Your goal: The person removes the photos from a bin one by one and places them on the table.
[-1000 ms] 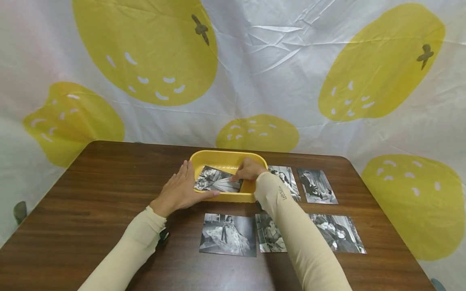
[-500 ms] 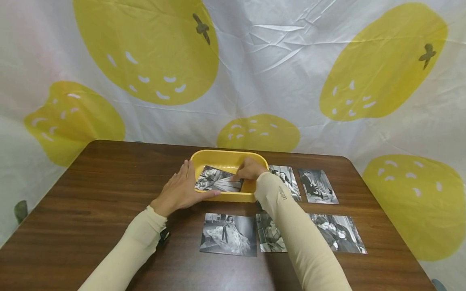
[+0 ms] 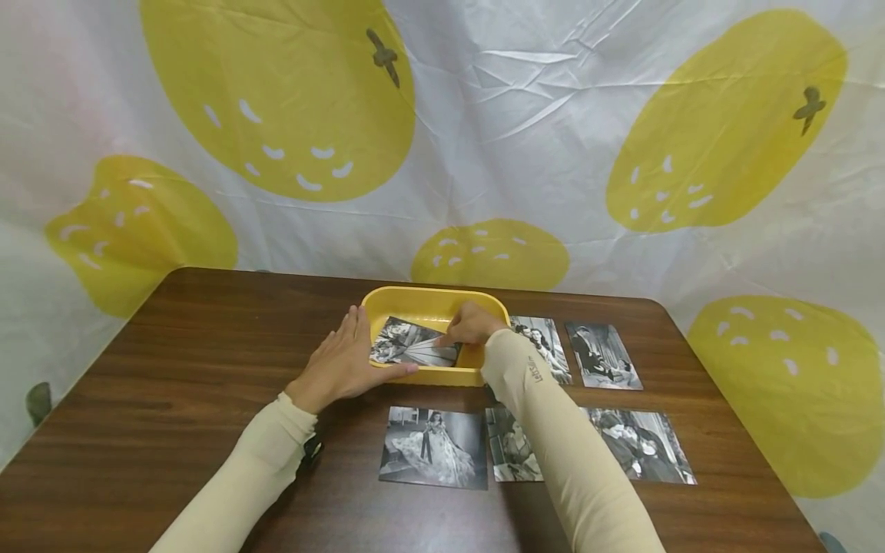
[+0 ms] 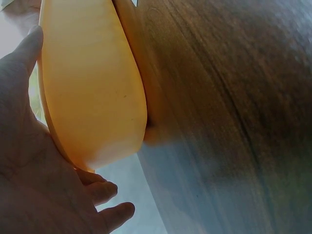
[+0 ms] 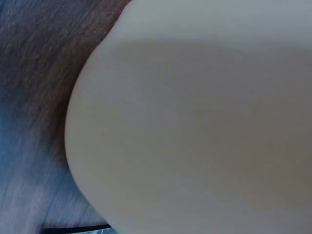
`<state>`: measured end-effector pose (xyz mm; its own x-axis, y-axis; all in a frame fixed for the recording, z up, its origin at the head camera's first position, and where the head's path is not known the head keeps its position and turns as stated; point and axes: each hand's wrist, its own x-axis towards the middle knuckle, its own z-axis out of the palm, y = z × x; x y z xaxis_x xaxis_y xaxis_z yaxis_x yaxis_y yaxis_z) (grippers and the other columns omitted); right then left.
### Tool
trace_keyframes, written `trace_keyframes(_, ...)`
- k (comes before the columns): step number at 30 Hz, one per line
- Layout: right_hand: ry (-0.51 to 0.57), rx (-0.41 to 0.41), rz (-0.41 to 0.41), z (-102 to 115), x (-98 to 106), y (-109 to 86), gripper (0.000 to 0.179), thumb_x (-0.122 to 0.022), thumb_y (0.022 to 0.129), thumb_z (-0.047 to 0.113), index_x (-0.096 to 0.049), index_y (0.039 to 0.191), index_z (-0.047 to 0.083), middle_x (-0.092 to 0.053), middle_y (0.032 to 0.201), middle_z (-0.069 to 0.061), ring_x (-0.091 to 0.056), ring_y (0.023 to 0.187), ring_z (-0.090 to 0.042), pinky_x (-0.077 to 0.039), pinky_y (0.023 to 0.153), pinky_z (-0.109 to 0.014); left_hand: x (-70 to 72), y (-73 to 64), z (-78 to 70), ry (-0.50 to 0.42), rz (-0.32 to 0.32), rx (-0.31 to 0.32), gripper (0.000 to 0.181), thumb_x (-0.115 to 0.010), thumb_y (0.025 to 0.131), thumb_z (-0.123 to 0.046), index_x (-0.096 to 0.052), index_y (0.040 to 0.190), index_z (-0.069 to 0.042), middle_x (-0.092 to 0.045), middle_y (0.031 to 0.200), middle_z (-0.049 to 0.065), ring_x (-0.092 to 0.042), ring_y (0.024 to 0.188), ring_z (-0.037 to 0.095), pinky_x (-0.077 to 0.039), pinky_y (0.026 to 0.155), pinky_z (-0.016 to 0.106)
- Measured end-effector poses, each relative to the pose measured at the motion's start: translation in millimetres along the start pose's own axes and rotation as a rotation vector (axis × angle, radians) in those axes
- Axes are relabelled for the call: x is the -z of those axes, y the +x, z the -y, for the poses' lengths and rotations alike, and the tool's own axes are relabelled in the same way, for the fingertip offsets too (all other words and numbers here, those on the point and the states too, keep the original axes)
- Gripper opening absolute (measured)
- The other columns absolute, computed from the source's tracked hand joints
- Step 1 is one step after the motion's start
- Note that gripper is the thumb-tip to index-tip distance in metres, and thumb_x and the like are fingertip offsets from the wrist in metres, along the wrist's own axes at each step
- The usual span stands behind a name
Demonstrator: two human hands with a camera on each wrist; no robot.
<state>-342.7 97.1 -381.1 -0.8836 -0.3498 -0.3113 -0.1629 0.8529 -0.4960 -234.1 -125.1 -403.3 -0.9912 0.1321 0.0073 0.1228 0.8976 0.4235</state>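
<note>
A yellow plastic tray (image 3: 415, 376) sits at the table's far middle. Inside it lies a black-and-white photo (image 3: 408, 342), slightly askew. My right hand (image 3: 477, 321) reaches into the tray and pinches this photo near its right end; the fingers under the hand are hidden. Along the tray's left side rests my left hand (image 3: 343, 357), fingers straight, thumb lying along the front rim. The left wrist view has the left hand (image 4: 39, 146) against the outer wall of the tray (image 4: 92, 87). A pale sleeve (image 5: 195, 136) fills most of the right wrist view.
On the brown wooden table (image 3: 207, 369) several more photos lie flat, including a front one (image 3: 434, 448) and a back right one (image 3: 603, 355). My right forearm (image 3: 574, 453) partly covers others. A fruit-print cloth (image 3: 484, 177) hangs behind the table.
</note>
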Motion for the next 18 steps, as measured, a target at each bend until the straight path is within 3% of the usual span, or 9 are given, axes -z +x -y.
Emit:
trace_keyframes(10, -0.016, 0.003, -0.004, -0.9, -6.0, 0.3, 0.027, -0.08, 0.075, 0.029, -0.072, 0.074, 0.003, -0.047, 0.056, 0.004, -0.04, 0.052, -0.01, -0.035, 0.047, -0.023, -2.0, 0.6, -0.2, -0.002, -0.007, -0.006, 0.134, -0.043, 0.063, -0.091, 0.002, 0.149, 0.002, 0.0, 0.155, 0.023, -0.01, 0.142, 0.037, -0.018, 0.111, 0.055)
trace_keyframes(14, -0.006, 0.002, -0.021, 0.4, -6.1, -1.6, 0.028, -0.081, 0.073, 0.031, -0.071, 0.079, 0.005, -0.061, 0.071, -0.001, -0.049, 0.064, -0.014, -0.044, 0.057, -0.026, -1.1, 0.4, -0.4, 0.005, -0.014, -0.007, 0.134, -0.043, 0.064, -0.091, 0.002, 0.149, 0.003, -0.001, 0.155, 0.023, -0.011, 0.142, 0.036, -0.019, 0.111, 0.054)
trace_keyframes(18, -0.007, -0.001, -0.023, 1.8, -5.8, -1.5, 0.03, -0.082, 0.072, 0.033, -0.071, 0.08, 0.007, -0.064, 0.078, -0.003, -0.051, 0.068, -0.015, -0.047, 0.061, -0.029, -0.6, 0.0, 0.2, 0.004, -0.013, -0.003, 0.134, -0.043, 0.064, -0.09, 0.002, 0.149, 0.002, -0.001, 0.155, 0.022, -0.01, 0.142, 0.035, -0.018, 0.112, 0.054)
